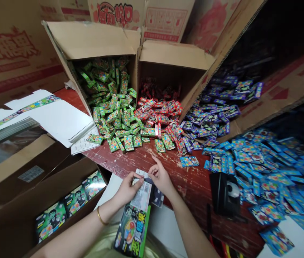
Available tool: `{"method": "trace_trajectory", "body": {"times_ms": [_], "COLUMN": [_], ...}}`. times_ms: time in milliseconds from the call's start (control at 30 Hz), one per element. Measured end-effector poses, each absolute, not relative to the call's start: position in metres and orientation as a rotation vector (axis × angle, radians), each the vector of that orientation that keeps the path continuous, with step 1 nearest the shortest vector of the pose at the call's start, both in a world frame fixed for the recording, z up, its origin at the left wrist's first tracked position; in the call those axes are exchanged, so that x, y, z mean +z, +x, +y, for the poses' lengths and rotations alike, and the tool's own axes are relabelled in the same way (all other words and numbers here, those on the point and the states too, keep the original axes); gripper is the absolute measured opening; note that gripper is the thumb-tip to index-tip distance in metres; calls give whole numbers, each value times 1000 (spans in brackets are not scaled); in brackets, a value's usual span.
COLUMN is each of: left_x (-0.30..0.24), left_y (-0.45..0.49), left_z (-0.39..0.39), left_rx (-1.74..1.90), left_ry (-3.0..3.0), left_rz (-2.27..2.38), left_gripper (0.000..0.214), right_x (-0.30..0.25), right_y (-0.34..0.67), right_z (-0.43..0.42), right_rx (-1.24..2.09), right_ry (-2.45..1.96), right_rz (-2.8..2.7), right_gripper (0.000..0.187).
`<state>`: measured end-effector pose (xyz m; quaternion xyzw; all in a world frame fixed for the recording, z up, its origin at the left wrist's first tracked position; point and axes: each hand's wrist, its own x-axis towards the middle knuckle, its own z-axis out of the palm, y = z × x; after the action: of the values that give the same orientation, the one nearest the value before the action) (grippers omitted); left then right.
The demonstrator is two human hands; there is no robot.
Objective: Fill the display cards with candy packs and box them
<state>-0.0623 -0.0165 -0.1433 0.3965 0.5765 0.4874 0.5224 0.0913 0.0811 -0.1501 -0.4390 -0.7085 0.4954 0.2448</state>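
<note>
A green and black candy box (130, 229) with colourful lettering lies tilted in front of my body, its upper end towards the table. My left hand (129, 188) grips that end, thumb and fingers closed by a white printed label (142, 197). My right hand (162, 177) is at the box's other top corner, beside a dark flap. One of its fingers points up while the others curl in against the thumb; what they pinch is too small to tell. Below this hand a dark blue patterned piece (157, 197) shows beside the box.
Open cartons spill green packets (114, 114), red packets (162, 111), purple packets (208, 118) and blue packets (270, 154) onto the red table (109, 157). A black tape dispenser (225, 197) stands right. Left are white card sheets (57, 122) and a carton (9, 229) holding green boxes (51, 222).
</note>
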Motion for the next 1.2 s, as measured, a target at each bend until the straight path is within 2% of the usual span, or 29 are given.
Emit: {"method": "trace_trajectory", "body": {"times_ms": [200, 367, 467, 667, 900, 1067, 1200], "left_x": [-148, -137, -120, -93, -92, -96, -97], "left_y": [-62, -61, -60, -58, -57, -57, -57], "left_z": [-16, -20, -24, -26, -27, -27, -27], "left_rx": [1178, 1169, 1187, 1177, 1197, 1159, 1148], "left_ry": [939, 917, 897, 978, 1014, 876, 972], "left_rz": [1379, 1337, 1274, 1254, 1307, 1218, 1325], "left_gripper": [29, 35, 46, 44, 44, 46, 46], "right_x": [-146, -109, -84, -66, -73, -63, -56], "right_y": [95, 91, 86, 80, 84, 88, 87], "right_z": [82, 79, 71, 61, 63, 64, 59], "right_rx": [1421, 1548, 1671, 1626, 1704, 1514, 1598], "right_ry": [-1154, -1107, -1047, -1058, -1044, -1039, -1050], "right_rz": [-1703, -1437, -1535, -1726, -1598, -1524, -1597], "right_gripper": [77, 90, 86, 77, 75, 69, 66]}}
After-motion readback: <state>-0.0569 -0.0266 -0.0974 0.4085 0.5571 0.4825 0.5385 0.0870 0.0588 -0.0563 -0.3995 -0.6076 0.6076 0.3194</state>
